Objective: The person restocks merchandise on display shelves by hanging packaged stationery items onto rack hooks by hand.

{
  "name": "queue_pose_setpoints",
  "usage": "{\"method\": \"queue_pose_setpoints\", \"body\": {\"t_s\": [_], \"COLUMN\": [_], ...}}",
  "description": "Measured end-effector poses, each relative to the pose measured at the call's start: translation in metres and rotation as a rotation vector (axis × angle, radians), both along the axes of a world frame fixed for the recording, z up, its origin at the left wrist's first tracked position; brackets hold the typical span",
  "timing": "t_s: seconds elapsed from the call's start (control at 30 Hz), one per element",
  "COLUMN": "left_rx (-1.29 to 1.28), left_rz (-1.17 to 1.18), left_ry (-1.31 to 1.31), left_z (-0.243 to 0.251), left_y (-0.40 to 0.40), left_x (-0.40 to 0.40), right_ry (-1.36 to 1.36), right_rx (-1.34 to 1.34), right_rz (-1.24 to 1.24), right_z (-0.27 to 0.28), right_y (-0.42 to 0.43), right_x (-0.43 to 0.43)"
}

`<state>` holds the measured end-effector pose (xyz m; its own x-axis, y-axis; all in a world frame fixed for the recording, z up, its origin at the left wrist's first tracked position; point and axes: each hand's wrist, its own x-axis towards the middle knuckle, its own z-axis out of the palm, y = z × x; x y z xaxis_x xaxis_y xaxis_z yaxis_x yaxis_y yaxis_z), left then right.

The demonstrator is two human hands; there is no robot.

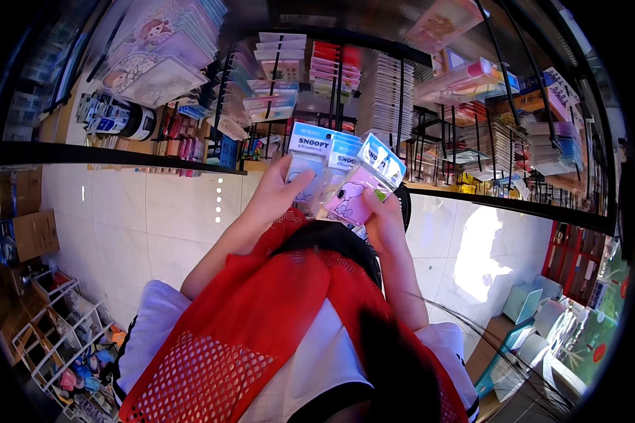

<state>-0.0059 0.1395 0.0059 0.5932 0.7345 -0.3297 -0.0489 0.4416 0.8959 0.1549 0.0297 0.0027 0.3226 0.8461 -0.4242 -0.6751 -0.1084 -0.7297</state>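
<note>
Several small Snoopy packets in clear plastic with blue-and-white header cards are spread in front of my chest. My left hand (286, 182) grips the left packet (308, 172), its thumb across the front. A pink packet (349, 198) with a Snoopy drawing is pinched by my right hand (383, 214), tilted to the right. Between these two sits another packet (343, 150), partly covered by the pink one. Which hand bears this middle packet is hard to tell. More packaging shows below the pink packet, mostly hidden.
Ahead is a display rack with black hooks (401, 106) holding many hanging packets. Its dark front edge (508, 203) runs close beyond my hands. Cardboard boxes (36, 235) stand at far left, above a white wire rack (58, 328). Tiled floor (185, 211) lies below.
</note>
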Motion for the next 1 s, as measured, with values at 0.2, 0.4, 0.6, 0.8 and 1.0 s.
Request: {"method": "queue_pose_setpoints", "body": {"t_s": [0.2,0.4,0.6,0.8,1.0], "left_rx": [0.062,0.235,0.346,0.246,0.316], "left_rz": [-0.044,-0.133,-0.022,0.020,0.013], "left_ry": [-0.067,0.079,0.127,0.132,0.182], "left_z": [-0.028,-0.087,-0.102,-0.099,-0.112], "left_y": [-0.010,-0.002,0.016,0.022,0.028], "left_x": [-0.023,-0.006,0.020,0.025,0.022], "right_ry": [0.099,0.145,0.154,0.110,0.111], "right_rx": [0.039,0.029,0.059,0.051,0.052], "right_rz": [-0.194,-0.257,-0.268,-0.297,-0.324], "right_z": [-0.011,-0.012,-0.015,-0.025,-0.017], "right_y": [-0.034,-0.061,-0.062,-0.064,-0.056], "right_x": [0.040,0.047,0.028,0.023,0.017]}}
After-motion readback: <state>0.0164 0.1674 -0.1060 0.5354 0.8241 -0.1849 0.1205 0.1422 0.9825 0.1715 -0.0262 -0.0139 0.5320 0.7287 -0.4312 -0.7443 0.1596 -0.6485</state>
